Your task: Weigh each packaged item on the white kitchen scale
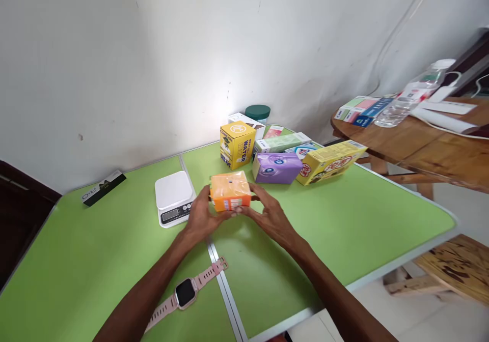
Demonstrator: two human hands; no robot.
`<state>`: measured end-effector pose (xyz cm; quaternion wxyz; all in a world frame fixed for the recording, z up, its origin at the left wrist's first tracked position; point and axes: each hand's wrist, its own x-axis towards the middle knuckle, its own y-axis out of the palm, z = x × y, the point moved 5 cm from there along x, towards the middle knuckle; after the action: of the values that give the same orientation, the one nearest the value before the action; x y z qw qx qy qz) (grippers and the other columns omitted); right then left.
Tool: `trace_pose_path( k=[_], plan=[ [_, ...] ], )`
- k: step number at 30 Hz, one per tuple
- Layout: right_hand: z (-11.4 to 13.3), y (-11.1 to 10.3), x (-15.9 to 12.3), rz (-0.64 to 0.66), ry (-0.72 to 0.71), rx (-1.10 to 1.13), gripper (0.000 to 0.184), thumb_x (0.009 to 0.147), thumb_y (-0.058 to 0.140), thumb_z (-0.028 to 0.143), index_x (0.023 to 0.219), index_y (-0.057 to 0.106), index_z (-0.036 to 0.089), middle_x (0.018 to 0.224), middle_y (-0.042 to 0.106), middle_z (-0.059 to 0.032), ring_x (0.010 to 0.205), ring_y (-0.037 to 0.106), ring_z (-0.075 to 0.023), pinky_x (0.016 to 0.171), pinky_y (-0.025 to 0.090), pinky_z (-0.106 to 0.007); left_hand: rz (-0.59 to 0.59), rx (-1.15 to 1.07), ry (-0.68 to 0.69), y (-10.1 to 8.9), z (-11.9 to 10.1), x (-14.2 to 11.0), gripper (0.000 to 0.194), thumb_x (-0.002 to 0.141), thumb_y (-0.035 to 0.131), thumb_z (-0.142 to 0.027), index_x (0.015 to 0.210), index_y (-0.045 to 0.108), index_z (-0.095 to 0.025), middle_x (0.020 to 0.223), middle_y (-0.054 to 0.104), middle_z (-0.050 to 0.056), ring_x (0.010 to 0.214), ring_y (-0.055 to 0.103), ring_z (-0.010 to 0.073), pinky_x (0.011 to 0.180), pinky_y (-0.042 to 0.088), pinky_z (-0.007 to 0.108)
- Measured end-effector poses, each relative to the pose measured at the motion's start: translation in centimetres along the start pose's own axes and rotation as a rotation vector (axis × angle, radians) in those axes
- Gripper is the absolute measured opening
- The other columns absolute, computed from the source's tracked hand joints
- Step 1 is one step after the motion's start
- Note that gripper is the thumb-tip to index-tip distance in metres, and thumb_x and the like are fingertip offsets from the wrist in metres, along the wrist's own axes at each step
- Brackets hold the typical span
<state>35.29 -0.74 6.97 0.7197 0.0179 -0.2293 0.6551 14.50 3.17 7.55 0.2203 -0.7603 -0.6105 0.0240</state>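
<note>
Between my two hands is an orange plastic-wrapped pack [231, 191], gripped from both sides and held above the green table. My left hand [201, 215] closes on its left side, and my right hand [270, 215] on its right, the thumbs meeting at the lower front edge. Just left of my left hand sits a white digital kitchen scale [174, 192] with nothing on its plate. A smartwatch with a pink strap [186, 293] lies nearer to me, below my left wrist.
Behind the pack stand a yellow box [237, 146], a purple tissue pack [277, 169], a yellow carton [332, 163] and a green-lidded jar [257, 112]. A black box [103, 188] lies far left. A wooden table [428, 146] at right bears a plastic bottle [414, 95].
</note>
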Motion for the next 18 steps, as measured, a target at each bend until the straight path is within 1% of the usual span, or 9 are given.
trace_pose_path(
  k=[2, 5, 7, 9, 11, 13, 15, 16, 18],
  plan=[
    [-0.9, -3.2, -1.8, -0.032, 0.03, -0.059, 0.06, 0.092, 0.083, 0.064, 0.143, 0.075, 0.033, 0.145, 0.078, -0.0109, 0.13, 0.074, -0.0365, 0.105, 0.065, -0.053, 0.052, -0.058, 0.009, 3.5, -0.5, -0.2, 0.061, 0.072, 0.099, -0.05, 0.121, 0.072, -0.024, 0.123, 0.084, 0.011, 0.112, 0.08, 0.0377, 0.1, 0.066, 0.055],
    [-2.9, -7.5, -4.3, -0.08, 0.082, -0.136, 0.061, 0.091, 0.082, 0.068, 0.141, 0.076, 0.034, 0.147, 0.077, -0.0106, 0.13, 0.075, -0.038, 0.104, 0.067, -0.055, 0.152, -0.103, -0.008, 8.6, -0.6, -0.3, 0.065, 0.072, 0.1, -0.046, 0.125, 0.071, -0.024, 0.127, 0.083, 0.011, 0.116, 0.079, 0.0365, 0.103, 0.064, 0.051],
    [-4.4, -10.0, -5.7, -0.121, 0.121, -0.17, 0.064, 0.089, 0.082, 0.071, 0.14, 0.077, 0.034, 0.147, 0.078, -0.0113, 0.126, 0.077, -0.0383, 0.102, 0.068, -0.055, 0.234, -0.097, -0.025, 11.7, -0.5, 0.0, 0.069, 0.071, 0.1, -0.045, 0.128, 0.069, -0.022, 0.129, 0.082, 0.012, 0.117, 0.078, 0.0361, 0.102, 0.064, 0.051],
    [-5.9, -12.0, -6.7, -0.16, 0.161, -0.181, 0.066, 0.088, 0.082, 0.074, 0.14, 0.077, 0.034, 0.146, 0.079, -0.0119, 0.121, 0.08, -0.0379, 0.1, 0.07, -0.054, 0.308, -0.061, -0.026, 14.3, -0.4, 0.7, 0.072, 0.071, 0.1, -0.046, 0.13, 0.068, -0.021, 0.129, 0.081, 0.013, 0.116, 0.078, 0.0359, 0.101, 0.064, 0.05],
    [-7.2, -13.5, -7.3, -0.195, 0.197, -0.184, 0.068, 0.086, 0.08, 0.077, 0.14, 0.077, 0.035, 0.142, 0.081, -0.0119, 0.119, 0.081, -0.0394, 0.101, 0.069, -0.057, 0.356, -0.011, 0.022, 16.4, -0.3, 1.8, 0.075, 0.07, 0.102, -0.048, 0.131, 0.067, -0.022, 0.131, 0.08, 0.013, 0.118, 0.078, 0.0365, 0.104, 0.064, 0.051],
    [-8.3, -14.7, -7.4, -0.228, 0.236, -0.188, 0.068, 0.084, 0.08, 0.079, 0.138, 0.078, 0.038, 0.138, 0.082, -0.0115, 0.125, 0.079, -0.0436, 0.108, 0.065, -0.065, 0.38, 0.044, 0.095, 18.1, -0.4, 3.1, 0.079, 0.069, 0.102, -0.047, 0.135, 0.067, -0.022, 0.134, 0.078, 0.013, 0.123, 0.076, 0.0381, 0.109, 0.063, 0.053],
    [-9.3, -15.8, -7.0, -0.27, 0.282, -0.188, 0.061, 0.08, 0.081, 0.08, 0.13, 0.081, 0.045, 0.134, 0.083, -0.0122, 0.127, 0.077, -0.0476, 0.113, 0.06, -0.072, 0.394, 0.098, 0.15, 19.6, -0.5, 4.4, 0.083, 0.071, 0.101, -0.046, 0.142, 0.064, -0.022, 0.14, 0.075, 0.015, 0.129, 0.074, 0.0404, 0.112, 0.062, 0.056],
    [-9.8, -16.3, -6.7, -0.298, 0.301, -0.197, 0.055, 0.079, 0.081, 0.08, 0.124, 0.083, 0.049, 0.131, 0.084, -0.013, 0.124, 0.077, -0.0489, 0.111, 0.059, -0.073, 0.397, 0.125, 0.159, 20.2, -0.5, 5.0, 0.086, 0.074, 0.1, -0.046, 0.146, 0.062, -0.021, 0.142, 0.074, 0.017, 0.131, 0.073, 0.0417, 0.112, 0.063, 0.057],
    [-10.0, -16.9, -5.9, -0.326, 0.274, -0.255, 0.042, 0.082, 0.077, 0.08, 0.115, 0.084, 0.054, 0.12, 0.085, -0.0167, 0.111, 0.08, -0.0502, 0.099, 0.06, -0.075, 0.391, 0.188, 0.148, 21.3, -0.7, 6.0, 0.09, 0.079, 0.097, -0.051, 0.153, 0.057, -0.017, 0.147, 0.07, 0.022, 0.134, 0.072, 0.0441, 0.112, 0.064, 0.059]
  ],
)
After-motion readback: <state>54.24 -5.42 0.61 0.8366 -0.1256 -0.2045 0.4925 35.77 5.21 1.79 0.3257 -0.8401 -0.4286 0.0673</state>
